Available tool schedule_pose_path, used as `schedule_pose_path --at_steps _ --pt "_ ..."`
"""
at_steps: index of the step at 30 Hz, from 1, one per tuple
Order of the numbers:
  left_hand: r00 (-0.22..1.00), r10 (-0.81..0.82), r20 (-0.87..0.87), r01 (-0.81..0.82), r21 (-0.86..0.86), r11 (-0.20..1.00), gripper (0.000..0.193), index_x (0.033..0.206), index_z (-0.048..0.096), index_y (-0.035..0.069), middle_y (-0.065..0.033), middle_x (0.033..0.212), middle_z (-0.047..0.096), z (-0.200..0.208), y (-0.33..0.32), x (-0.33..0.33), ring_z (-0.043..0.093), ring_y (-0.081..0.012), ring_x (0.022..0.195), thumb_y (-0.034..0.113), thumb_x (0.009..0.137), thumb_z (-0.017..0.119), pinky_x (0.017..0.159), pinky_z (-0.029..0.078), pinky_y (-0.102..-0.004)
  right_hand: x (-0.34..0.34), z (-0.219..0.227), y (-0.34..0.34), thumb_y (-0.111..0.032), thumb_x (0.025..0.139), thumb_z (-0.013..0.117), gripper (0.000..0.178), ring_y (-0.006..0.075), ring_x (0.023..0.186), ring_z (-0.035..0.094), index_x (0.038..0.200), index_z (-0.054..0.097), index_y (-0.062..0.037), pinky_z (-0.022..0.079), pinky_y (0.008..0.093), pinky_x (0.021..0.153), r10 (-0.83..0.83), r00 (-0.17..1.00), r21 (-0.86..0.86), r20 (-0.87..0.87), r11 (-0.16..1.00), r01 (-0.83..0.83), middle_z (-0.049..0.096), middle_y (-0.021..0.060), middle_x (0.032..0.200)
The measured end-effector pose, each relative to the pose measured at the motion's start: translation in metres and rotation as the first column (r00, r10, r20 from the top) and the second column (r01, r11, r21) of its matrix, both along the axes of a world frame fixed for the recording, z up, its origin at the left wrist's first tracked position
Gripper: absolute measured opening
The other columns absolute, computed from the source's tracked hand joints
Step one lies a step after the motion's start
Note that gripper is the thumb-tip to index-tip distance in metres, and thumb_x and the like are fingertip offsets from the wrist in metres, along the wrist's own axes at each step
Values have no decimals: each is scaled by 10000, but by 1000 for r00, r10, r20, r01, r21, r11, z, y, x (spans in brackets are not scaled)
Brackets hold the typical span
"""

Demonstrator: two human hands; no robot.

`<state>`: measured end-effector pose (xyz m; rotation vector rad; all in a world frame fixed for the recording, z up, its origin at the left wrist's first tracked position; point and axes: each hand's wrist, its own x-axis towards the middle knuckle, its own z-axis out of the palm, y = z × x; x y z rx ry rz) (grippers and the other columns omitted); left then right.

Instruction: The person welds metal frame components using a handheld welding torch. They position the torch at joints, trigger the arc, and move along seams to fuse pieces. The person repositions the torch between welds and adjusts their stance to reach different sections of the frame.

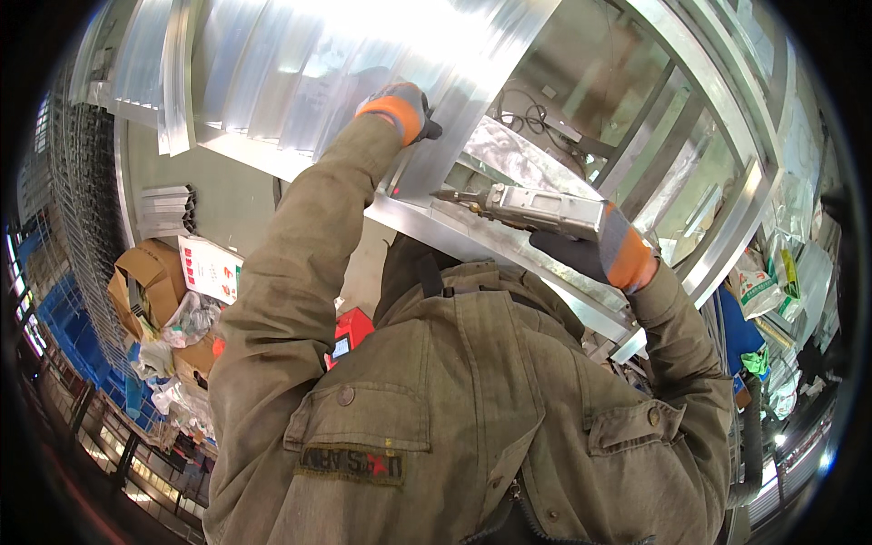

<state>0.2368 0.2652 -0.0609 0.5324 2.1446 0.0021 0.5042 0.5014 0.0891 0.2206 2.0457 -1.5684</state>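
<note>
My left hand (400, 111), in a grey and orange work glove, reaches over shiny metal slats (304, 95) and grips one of them. Its fingers curl down and are partly hidden behind the hand. In my right hand (613, 250), gloved alike, is a silver welding gun (536, 207) with a thin dark nozzle pointing left. The nozzle tip is close to the lower end of a wide slat (434, 163), where it meets a metal frame rail (422, 227). A small red dot of light shows on the metal left of the tip.
Right of the slats, more frame bars (754, 195) surround dark cables (531, 113) and metal pieces. At left are stacked metal profiles (168, 211), a cardboard box (150, 272), plastic bags and wire mesh (77, 200). A red device (352, 331) sits below my left arm.
</note>
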Motion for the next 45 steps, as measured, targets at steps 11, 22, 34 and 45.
schedule_pose_path --at_steps 11,22,34,45 --pt "999 -15 31 16 -40 999 525 1133 876 79 -165 1129 849 -11 3 -2 799 -392 1087 550 908 931 998 615 -508 -23 -37 -19 -214 1027 855 415 191 1062 796 1416 790 -87 620 362 948 54 998 -31 12 998 -54 857 97 1235" --pt "997 -75 12 75 -62 995 514 1218 874 86 -167 1190 849 -4 7 1 793 -372 1129 488 903 934 1035 612 -493 -19 -60 -26 -232 1031 844 394 193 1044 791 1397 801 -92 616 364 943 21 1000 -78 5 997 -21 860 102 1203" --pt "992 -120 25 121 -55 991 510 1198 862 51 -199 1230 838 -2 8 -1 794 -418 1155 504 964 893 1059 617 -529 -19 -66 -32 -287 1049 816 405 236 1025 801 1404 794 -93 617 386 936 61 997 -105 41 993 -56 858 135 1195" --pt "992 -126 30 127 -45 991 528 1214 854 37 -213 1224 833 -4 7 -2 790 -433 1154 496 958 901 1070 613 -527 -19 -65 -33 -335 1068 798 410 259 1062 808 1407 795 -105 614 389 956 109 992 -86 70 991 -103 854 134 1226"
